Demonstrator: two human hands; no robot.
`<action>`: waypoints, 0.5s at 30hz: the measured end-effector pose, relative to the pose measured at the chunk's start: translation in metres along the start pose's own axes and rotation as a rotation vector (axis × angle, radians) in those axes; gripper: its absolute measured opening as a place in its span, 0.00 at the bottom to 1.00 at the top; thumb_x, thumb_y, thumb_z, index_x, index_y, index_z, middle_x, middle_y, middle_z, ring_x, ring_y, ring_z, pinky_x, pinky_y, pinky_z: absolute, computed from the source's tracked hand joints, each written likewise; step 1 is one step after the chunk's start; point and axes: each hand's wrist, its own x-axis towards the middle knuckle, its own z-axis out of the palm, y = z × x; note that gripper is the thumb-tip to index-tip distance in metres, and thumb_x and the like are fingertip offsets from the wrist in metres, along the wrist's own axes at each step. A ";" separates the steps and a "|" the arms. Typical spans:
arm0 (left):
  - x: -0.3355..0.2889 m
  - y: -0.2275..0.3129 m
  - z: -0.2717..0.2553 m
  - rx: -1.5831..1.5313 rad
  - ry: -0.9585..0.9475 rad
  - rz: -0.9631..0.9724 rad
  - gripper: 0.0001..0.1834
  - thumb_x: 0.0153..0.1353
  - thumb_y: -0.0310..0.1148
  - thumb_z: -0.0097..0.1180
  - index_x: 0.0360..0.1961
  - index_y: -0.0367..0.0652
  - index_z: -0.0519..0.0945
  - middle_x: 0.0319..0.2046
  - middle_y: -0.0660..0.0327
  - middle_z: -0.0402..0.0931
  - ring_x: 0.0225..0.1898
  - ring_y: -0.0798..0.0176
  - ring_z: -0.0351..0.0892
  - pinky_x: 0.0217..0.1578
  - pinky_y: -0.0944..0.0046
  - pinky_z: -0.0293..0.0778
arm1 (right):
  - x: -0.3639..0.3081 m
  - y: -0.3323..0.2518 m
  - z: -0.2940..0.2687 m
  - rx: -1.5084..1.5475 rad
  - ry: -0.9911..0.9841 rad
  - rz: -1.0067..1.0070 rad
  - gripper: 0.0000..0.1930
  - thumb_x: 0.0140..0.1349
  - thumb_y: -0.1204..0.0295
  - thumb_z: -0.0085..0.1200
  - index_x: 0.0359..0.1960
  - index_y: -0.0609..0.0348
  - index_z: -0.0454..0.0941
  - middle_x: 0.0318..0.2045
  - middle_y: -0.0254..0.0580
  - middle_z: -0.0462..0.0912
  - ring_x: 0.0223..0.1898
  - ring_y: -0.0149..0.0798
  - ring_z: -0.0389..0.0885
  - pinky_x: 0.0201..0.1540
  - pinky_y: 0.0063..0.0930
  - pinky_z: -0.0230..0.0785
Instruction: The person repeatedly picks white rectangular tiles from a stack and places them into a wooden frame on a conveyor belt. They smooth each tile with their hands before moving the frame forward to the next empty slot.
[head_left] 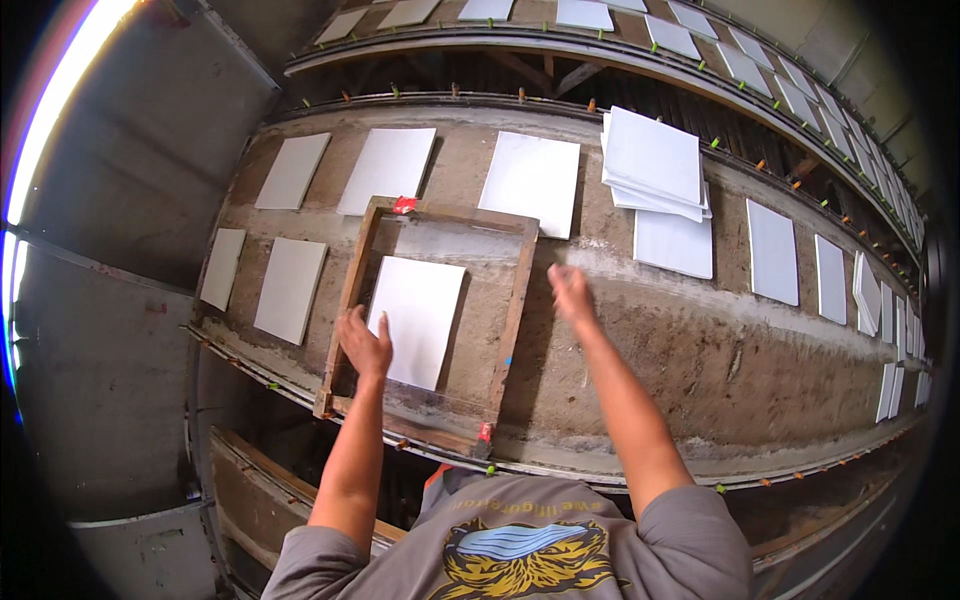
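Note:
A wooden screen frame, with a thin see-through sheet and red tape at two corners, lies tilted across the long table. Under it, a white rectangular sheet shows through. My left hand is on the frame's left bar, its fingers over the bar and its thumb on the inner side. Off the frame's right side, my right hand hovers above the table with its fingers curled closed. Whatever it may hold is hidden.
More white sheets lie in rows on the worn brown table. A stack of sheets stands toward the far side. Rails with coloured pegs edge the table. Beyond is a second table with sheets. A grey wall is at left.

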 end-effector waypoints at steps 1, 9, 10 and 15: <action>0.005 -0.020 -0.006 0.047 0.006 -0.059 0.29 0.67 0.47 0.61 0.60 0.37 0.73 0.61 0.42 0.70 0.66 0.37 0.65 0.67 0.42 0.60 | -0.038 -0.012 0.013 -0.076 -0.071 -0.044 0.30 0.68 0.42 0.55 0.54 0.59 0.73 0.29 0.42 0.81 0.28 0.38 0.80 0.30 0.34 0.73; 0.038 -0.076 -0.010 0.038 -0.287 -0.130 0.28 0.72 0.55 0.52 0.55 0.38 0.74 0.46 0.42 0.82 0.46 0.35 0.81 0.46 0.40 0.76 | -0.162 -0.054 0.057 -0.258 -0.104 -0.044 0.54 0.63 0.47 0.62 0.77 0.67 0.42 0.52 0.83 0.77 0.58 0.70 0.78 0.61 0.52 0.71; 0.038 -0.078 -0.011 0.020 -0.295 -0.122 0.28 0.72 0.55 0.52 0.53 0.38 0.75 0.46 0.43 0.82 0.45 0.35 0.81 0.45 0.40 0.76 | -0.164 -0.054 0.060 -0.281 -0.113 -0.031 0.54 0.63 0.49 0.63 0.77 0.67 0.41 0.50 0.82 0.78 0.55 0.70 0.80 0.59 0.52 0.73; 0.047 -0.095 -0.013 -0.099 -0.367 -0.096 0.25 0.73 0.53 0.51 0.50 0.39 0.74 0.43 0.41 0.82 0.45 0.33 0.81 0.44 0.39 0.75 | -0.164 -0.059 0.068 -0.328 -0.099 0.007 0.52 0.62 0.62 0.61 0.77 0.69 0.38 0.36 0.72 0.83 0.38 0.65 0.86 0.43 0.51 0.78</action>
